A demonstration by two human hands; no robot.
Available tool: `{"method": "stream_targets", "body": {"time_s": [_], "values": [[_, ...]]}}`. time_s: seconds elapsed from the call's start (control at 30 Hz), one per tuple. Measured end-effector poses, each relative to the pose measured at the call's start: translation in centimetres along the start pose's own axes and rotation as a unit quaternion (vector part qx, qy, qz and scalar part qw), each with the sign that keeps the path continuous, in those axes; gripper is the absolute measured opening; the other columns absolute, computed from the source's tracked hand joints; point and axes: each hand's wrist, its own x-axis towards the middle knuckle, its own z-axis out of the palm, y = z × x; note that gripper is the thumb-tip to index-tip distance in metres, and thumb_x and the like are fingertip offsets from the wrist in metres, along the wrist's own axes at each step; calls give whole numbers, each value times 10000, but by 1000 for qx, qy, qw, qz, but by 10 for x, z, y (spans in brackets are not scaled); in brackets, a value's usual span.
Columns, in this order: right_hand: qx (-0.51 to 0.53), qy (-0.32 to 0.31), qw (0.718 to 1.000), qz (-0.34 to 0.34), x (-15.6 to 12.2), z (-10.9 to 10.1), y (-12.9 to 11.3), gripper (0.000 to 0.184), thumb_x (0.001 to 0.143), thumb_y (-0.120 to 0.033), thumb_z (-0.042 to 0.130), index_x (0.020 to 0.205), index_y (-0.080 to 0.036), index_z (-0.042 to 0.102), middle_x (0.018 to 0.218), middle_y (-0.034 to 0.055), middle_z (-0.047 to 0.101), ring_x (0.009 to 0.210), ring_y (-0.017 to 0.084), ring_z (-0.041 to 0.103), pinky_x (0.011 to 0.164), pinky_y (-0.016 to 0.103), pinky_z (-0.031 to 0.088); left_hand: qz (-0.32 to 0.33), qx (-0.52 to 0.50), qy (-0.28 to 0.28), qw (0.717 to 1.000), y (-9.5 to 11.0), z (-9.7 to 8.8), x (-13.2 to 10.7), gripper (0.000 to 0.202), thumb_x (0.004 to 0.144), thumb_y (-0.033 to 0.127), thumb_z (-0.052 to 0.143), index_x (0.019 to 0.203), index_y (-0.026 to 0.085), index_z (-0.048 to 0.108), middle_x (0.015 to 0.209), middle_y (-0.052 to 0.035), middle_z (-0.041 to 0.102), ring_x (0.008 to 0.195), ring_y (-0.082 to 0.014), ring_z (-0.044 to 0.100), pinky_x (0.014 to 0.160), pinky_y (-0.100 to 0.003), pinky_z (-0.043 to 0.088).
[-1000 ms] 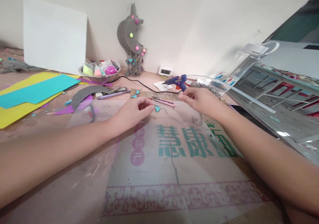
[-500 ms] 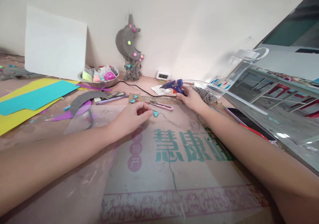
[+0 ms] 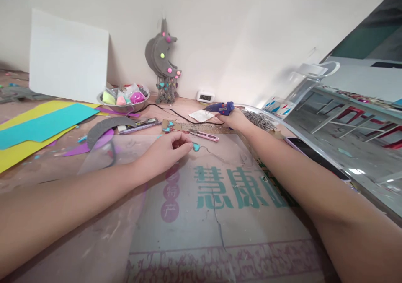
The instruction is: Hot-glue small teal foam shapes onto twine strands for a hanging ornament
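Observation:
My left hand point(image 3: 171, 151) is closed in a pinch over the clear plastic sheet point(image 3: 122, 149). At its fingertips is a small teal heart point(image 3: 196, 147), with a thin grey cord trailing to the right from it. Farther back, my right hand point(image 3: 235, 119) is wrapped round a blue hot glue gun point(image 3: 224, 107), whose nozzle points left above a white paper piece point(image 3: 202, 115). The gun's handle is mostly hidden by the hand. Between the hands lies a pink craft knife point(image 3: 204, 136). More teal hearts point(image 3: 168, 128) rest on a brown card behind my left hand.
A metal bowl point(image 3: 122, 107) of bagged coloured clay and a white clock point(image 3: 205, 96) stand at the back. A grey moon ornament point(image 3: 161, 56) hangs on the wall. Grey cord point(image 3: 259, 120), a phone point(image 3: 314, 157) and a clear jug point(image 3: 295, 90) are at right; coloured sheets point(image 3: 47, 123) at left.
The glue gun has shifted slightly right and lies more level, with my right hand's fingers farther round it. My left hand still pinches the teal heart in nearly the same place.

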Motion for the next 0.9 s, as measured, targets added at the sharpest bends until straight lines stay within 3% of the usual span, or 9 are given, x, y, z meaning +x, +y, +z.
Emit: {"method": "stream_targets", "body": {"time_s": [0.17, 0.3, 0.43, 0.57, 0.73, 0.9], "values": [[82, -9, 997, -11, -9, -16, 3, 229, 756, -318, 566, 893, -156, 652, 676, 58, 644, 580, 153, 571, 543, 274, 455, 4, -14, 14, 1000, -2, -1, 1, 194, 785, 369, 515, 749, 183, 556, 627, 34, 510, 526, -91, 435, 501, -224, 339], [209, -32, 975, -74, -45, -33, -5, 229, 764, -363, 598, 903, -183, 617, 843, 67, 675, 555, 120, 544, 516, 257, 433, 0, -37, 25, 999, -2, -1, 2, 196, 771, 366, 530, 729, 175, 544, 638, 33, 510, 545, -89, 440, 515, -222, 345], [149, -61, 984, -81, -94, -44, -20, 336, 810, -480, 522, 732, -173, 632, 684, 61, 628, 608, 156, 562, 515, 262, 418, -12, -44, 27, 999, -1, -1, 2, 185, 781, 355, 519, 735, 176, 525, 590, 48, 478, 495, -78, 424, 481, -207, 339], [143, -80, 981, -102, -128, -41, -22, 357, 817, -482, 485, 670, -180, 609, 699, 45, 630, 677, 173, 590, 628, 282, 451, -20, -46, 25, 998, 0, -1, 2, 160, 778, 333, 522, 742, 177, 512, 542, 57, 459, 457, -74, 422, 447, -193, 340], [106, -99, 988, -56, -139, -29, -16, 335, 731, -502, 531, 620, -192, 592, 646, 29, 615, 641, 186, 583, 626, 306, 455, -24, -57, 18, 998, -2, -1, 2, 138, 785, 317, 511, 745, 188, 479, 535, 63, 449, 441, -70, 429, 413, -172, 345], [104, -104, 987, -67, -140, -28, -17, 354, 714, -530, 514, 591, -200, 549, 635, 25, 597, 627, 180, 566, 625, 309, 453, -26, -61, 17, 998, -3, 0, 0, 122, 783, 302, 511, 752, 188, 485, 537, 57, 469, 446, -72, 433, 404, -166, 357]]}}
